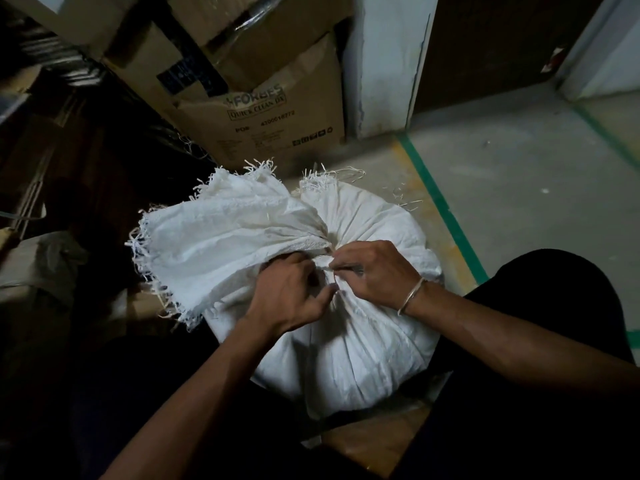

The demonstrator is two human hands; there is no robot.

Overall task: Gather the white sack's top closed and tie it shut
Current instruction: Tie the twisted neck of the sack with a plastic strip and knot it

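Observation:
A full white woven sack [349,348] stands on the floor between my knees. Its top is bunched into a neck [327,263], and the loose frayed flap [214,237] fans out to the left and back. My left hand [294,292] curls round the gathered neck from the left. My right hand [372,268], with a metal bangle on the wrist, pinches a thin pale string [335,276] at the neck. The string shows only as a short strand between my fingers.
Stacked cardboard boxes [256,109] stand right behind the sack. A white pillar [384,64] and a dark door are at the back right. Green tape lines [446,216] cross the concrete floor to the right. Dark clutter fills the left side.

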